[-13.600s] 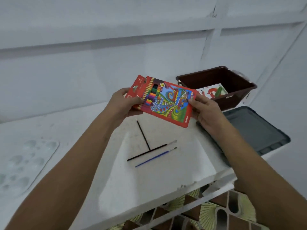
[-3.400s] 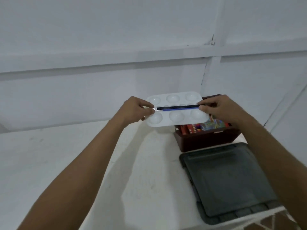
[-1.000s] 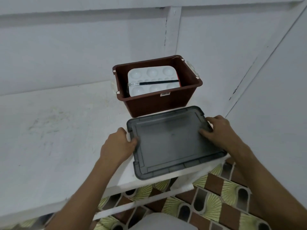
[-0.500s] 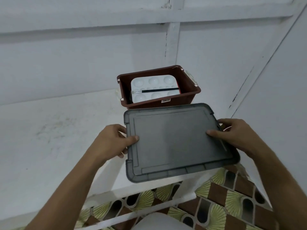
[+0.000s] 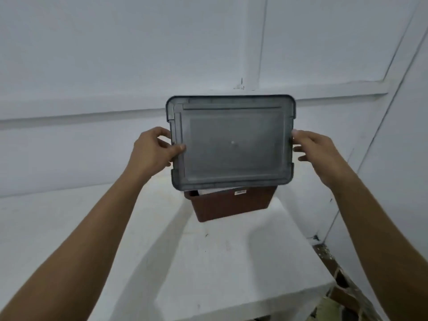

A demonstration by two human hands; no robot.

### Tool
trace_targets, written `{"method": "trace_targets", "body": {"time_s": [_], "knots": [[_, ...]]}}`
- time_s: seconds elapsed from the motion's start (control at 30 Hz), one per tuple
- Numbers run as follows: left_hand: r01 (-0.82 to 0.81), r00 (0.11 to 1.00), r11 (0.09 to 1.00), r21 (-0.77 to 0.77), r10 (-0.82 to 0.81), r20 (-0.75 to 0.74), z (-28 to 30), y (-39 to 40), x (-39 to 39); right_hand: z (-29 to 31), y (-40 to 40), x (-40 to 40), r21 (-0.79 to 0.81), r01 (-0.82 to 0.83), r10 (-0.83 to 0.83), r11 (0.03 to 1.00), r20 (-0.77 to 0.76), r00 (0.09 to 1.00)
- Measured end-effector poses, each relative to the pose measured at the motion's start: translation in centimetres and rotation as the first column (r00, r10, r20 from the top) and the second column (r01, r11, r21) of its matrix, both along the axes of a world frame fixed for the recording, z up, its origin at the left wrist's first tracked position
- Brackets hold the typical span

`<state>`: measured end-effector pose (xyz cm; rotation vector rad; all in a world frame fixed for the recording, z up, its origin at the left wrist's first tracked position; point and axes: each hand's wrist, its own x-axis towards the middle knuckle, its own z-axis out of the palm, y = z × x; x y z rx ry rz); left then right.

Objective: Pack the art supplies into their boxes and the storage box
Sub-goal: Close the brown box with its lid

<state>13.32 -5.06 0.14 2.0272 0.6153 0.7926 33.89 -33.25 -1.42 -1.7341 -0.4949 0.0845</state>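
Observation:
A grey see-through lid point(image 5: 232, 144) hangs in the air above the brown storage box point(image 5: 231, 205), covering most of its opening from my view. My left hand point(image 5: 154, 151) grips the lid's left edge with the thumb on top. My right hand point(image 5: 311, 150) holds the right edge, fingers partly spread. Only the box's front wall and a sliver of a white thing inside show below the lid. The rest of the box's contents are hidden.
The box stands on a white table point(image 5: 220, 262) against a white panelled wall point(image 5: 115, 66). A side wall closes in on the right. Patterned floor point(image 5: 342, 295) shows past the table's front right corner.
Both hands took the lid off the table and raised it up over the box. My view tilted upward, so the box's inside with the palette and brush is now covered.

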Motion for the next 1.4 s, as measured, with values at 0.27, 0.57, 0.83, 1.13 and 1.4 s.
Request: {"method": "trace_targets", "body": {"time_s": [0.27, 0.57, 0.83, 1.13, 1.4], "knots": [[-0.082, 0.996, 0.832, 0.548, 0.086, 0.019, -3.8, 3.0, 3.1, -0.2, 2.5, 4.1, 0.277, -0.204, 0.305, 0.939, -0.398, 0.865], [0.168, 0.936, 0.807, 0.566, 0.049, -0.348, -10.1, 4.3, 3.9, -7.3, 3.4, 5.6, -0.206, -0.123, 0.098, 0.971, -0.131, 0.987], [0.303, 0.863, 0.769, 0.563, 0.030, -0.505, -10.6, 4.9, 4.4, -9.3, 4.1, 5.1, -0.337, 0.046, 0.010, 0.940, 0.165, 0.986], [0.298, 0.846, 0.804, 0.514, 0.027, -0.533, -10.7, 4.4, 5.1, -9.6, 4.4, 5.2, -0.277, 0.156, -0.074, 0.948, 0.284, 0.956], [0.216, 0.844, 0.911, 0.353, 0.008, -0.537, -9.7, 3.8, 5.4, -9.6, 4.7, 5.2, -0.304, 0.185, -0.093, 0.934, 0.293, 0.952]]}}
